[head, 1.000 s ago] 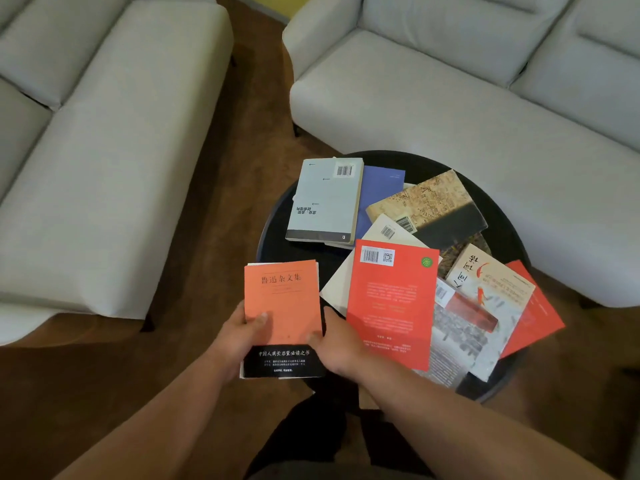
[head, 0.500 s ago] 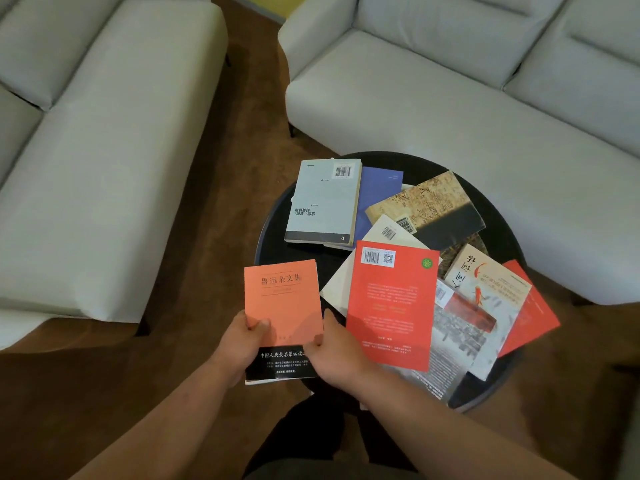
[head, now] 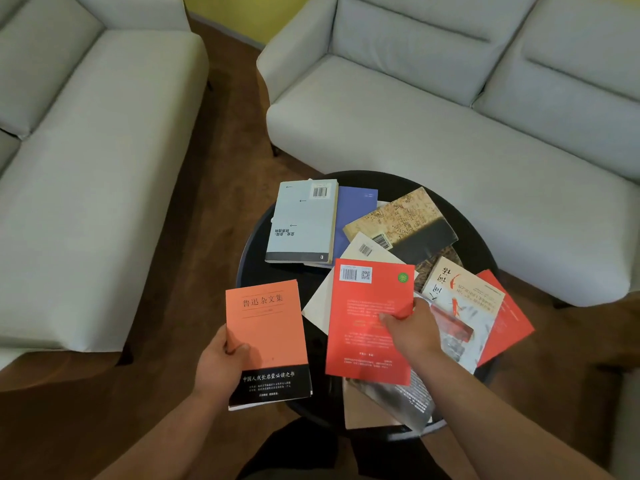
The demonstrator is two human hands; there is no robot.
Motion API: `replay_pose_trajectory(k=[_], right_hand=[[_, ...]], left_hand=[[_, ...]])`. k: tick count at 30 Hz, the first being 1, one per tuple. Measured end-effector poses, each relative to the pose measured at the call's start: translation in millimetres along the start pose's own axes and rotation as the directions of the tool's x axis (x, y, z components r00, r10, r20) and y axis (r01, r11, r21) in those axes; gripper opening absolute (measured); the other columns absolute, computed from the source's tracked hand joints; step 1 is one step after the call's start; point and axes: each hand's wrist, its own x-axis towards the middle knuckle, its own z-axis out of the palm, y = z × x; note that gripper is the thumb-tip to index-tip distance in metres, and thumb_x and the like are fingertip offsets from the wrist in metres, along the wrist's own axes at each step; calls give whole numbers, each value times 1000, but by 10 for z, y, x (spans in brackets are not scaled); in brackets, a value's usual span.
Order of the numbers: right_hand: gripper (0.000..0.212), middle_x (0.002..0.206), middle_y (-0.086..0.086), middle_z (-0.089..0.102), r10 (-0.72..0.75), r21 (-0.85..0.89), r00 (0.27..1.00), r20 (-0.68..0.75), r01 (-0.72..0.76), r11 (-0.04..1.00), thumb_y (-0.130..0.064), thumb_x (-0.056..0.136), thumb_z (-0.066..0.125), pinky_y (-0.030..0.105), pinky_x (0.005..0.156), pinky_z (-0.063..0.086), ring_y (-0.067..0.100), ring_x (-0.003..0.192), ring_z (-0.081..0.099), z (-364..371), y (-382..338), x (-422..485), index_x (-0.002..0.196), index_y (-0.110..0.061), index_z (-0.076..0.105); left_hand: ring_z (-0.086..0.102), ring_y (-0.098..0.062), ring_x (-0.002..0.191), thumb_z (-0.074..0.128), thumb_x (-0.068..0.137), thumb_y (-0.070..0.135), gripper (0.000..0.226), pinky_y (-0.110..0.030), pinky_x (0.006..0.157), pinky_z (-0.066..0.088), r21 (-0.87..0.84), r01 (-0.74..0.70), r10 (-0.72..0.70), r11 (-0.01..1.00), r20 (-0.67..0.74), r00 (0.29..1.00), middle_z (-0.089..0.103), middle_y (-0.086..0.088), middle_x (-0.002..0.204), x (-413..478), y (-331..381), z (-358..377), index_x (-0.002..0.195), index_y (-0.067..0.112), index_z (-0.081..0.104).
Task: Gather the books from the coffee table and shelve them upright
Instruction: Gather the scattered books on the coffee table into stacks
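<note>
My left hand [head: 221, 367] holds an orange book with a black band [head: 266, 327] by its left edge, at the near left rim of the round black coffee table [head: 479, 244]. My right hand [head: 414, 329] grips the right edge of a red book [head: 367, 306], thumb on its cover, fingers under it. The red book lies on a spread of several other books: a pale blue one [head: 301, 220] over a dark blue one [head: 356, 206], a tan and black one [head: 405, 220], a white one with a fish [head: 464, 292], another red one [head: 507, 323].
A grey sofa [head: 450, 109] stands behind the table and a second grey sofa [head: 79, 133] at the left. Brown floor [head: 214, 209] runs between them. No shelf is in view.
My right hand has let go of the orange book and moved right onto the red book's edge. My left hand alone now holds the orange book.
</note>
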Motion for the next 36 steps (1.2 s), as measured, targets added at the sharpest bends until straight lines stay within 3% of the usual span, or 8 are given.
replay_pose_trajectory(k=[8,11,16,22,25,29,34,36], right_hand=[[28,104,-18,66,-163,293,970,178,106,950,-15,97,65,34,79,54,15,96,68,-253,-221,-432,115,-33,52],[29,100,-19,69,-218,240,961,167,175,955,-18,95,67,28,73,57,6,86,71,-208,-429,-718,107,-39,52],[33,103,-13,69,-346,147,913,217,320,936,-26,88,70,25,76,56,5,88,68,82,-698,-1074,116,-32,54],[38,146,-24,44,-435,130,716,547,440,888,-36,106,47,17,110,36,-2,130,44,358,-658,-1149,143,-31,54],[39,137,-30,35,-475,-13,793,381,519,855,-35,101,55,19,112,32,-3,130,32,512,-552,-1046,139,-38,53],[14,113,-7,74,-137,264,866,481,6,965,-31,97,65,25,80,56,9,96,72,599,-509,-828,111,-30,62],[11,105,-8,71,-125,172,836,534,37,984,-24,101,60,17,67,53,4,84,70,729,-538,-700,112,-25,59],[14,107,-8,68,-130,106,812,570,84,991,-20,102,57,16,68,51,0,82,65,803,-537,-669,112,-29,55]], left_hand=[[37,-27,139,60,97,29,57,-50,109,42,343,-177,265,923,-229,937,38,-8,152,-265,300,78,148,15,40],[46,-19,131,57,100,31,40,-38,109,40,187,-300,298,935,39,954,52,0,142,-430,526,277,139,19,53],[53,-26,130,45,86,64,63,-44,104,47,-468,267,67,843,582,810,64,-5,131,-599,753,523,135,27,55],[68,-39,113,57,86,42,50,-55,98,51,-574,316,54,756,534,844,72,-18,121,-498,659,219,130,18,61],[71,-41,106,57,94,0,39,-56,92,54,-519,233,34,822,454,890,73,-19,118,-398,612,67,131,10,59],[76,-35,94,61,95,1,27,-52,83,60,-439,158,12,884,360,933,76,-15,112,-297,602,-76,119,14,63],[67,-16,104,70,91,34,39,-41,87,60,250,-116,131,961,-46,990,64,4,118,-174,327,-37,127,25,59],[59,-21,119,70,91,35,54,-44,94,57,277,-74,107,958,-107,989,58,-2,133,-100,162,-40,139,25,49]])
